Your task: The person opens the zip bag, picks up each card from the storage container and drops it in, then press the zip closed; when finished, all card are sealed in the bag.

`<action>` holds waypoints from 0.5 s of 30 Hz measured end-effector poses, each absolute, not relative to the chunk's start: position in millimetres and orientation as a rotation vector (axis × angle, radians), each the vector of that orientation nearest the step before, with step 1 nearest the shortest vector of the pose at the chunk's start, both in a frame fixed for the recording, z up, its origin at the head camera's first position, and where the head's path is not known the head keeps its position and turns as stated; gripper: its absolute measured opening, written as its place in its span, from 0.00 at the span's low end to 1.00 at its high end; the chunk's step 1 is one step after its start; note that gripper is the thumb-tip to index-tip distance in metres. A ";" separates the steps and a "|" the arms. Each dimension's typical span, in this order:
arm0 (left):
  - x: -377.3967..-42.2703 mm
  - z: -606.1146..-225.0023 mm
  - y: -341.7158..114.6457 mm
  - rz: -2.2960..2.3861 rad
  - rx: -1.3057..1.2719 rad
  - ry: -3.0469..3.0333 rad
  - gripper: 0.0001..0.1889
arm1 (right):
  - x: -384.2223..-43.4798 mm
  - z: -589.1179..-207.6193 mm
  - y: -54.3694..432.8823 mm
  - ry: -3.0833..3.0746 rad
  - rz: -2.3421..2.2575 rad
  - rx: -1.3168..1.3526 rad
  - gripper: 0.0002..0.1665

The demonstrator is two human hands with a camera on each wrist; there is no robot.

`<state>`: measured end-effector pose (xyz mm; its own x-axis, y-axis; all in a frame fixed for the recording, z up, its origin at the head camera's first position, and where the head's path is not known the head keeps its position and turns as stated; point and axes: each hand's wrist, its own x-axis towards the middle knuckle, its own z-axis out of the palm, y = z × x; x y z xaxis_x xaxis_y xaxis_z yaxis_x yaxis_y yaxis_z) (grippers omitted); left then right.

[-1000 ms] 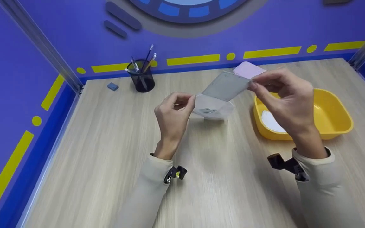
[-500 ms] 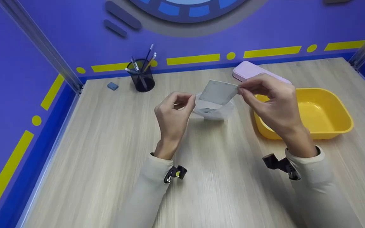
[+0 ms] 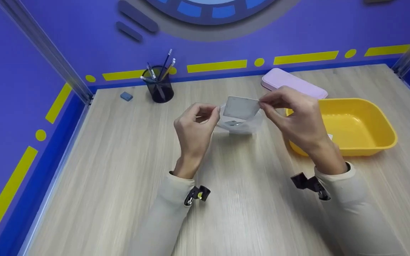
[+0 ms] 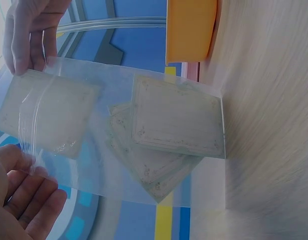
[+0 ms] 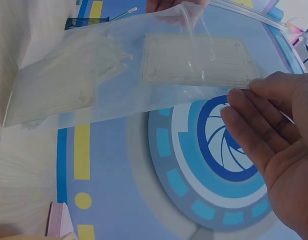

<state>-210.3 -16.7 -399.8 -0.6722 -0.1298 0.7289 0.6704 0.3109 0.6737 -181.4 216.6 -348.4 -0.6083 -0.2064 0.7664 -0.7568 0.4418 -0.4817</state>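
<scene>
My left hand (image 3: 195, 133) pinches the upper left edge of a clear plastic zip bag (image 3: 251, 127), whose bottom meets the table. Between thumb and fingers of my right hand (image 3: 299, 119) is the corner of a pale card (image 3: 241, 107) with small corner ornaments. That card is partly within the bag's mouth, behind the clear film in the left wrist view. Several similar cards (image 4: 176, 117) lie fanned at the bottom of the bag. Both wrist views show the card apart from that stack.
Right of the bag stands a yellow tray (image 3: 386, 140), with a white corner of something (image 3: 330, 136) showing past my right wrist. Behind it lies a lilac case (image 3: 294, 83). A black mesh pencil cup (image 3: 160, 90) and a blue eraser (image 3: 126, 96) are at the back left.
My right hand has moved left and down, bringing the card from above the bag into its mouth. My left hand has stayed in place on the bag's edge.
</scene>
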 end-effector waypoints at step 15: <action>-210.9 -399.7 -16.0 -1.430 -0.495 -1.853 0.03 | -189.6 -358.8 212.2 -2.097 1.068 0.895 0.13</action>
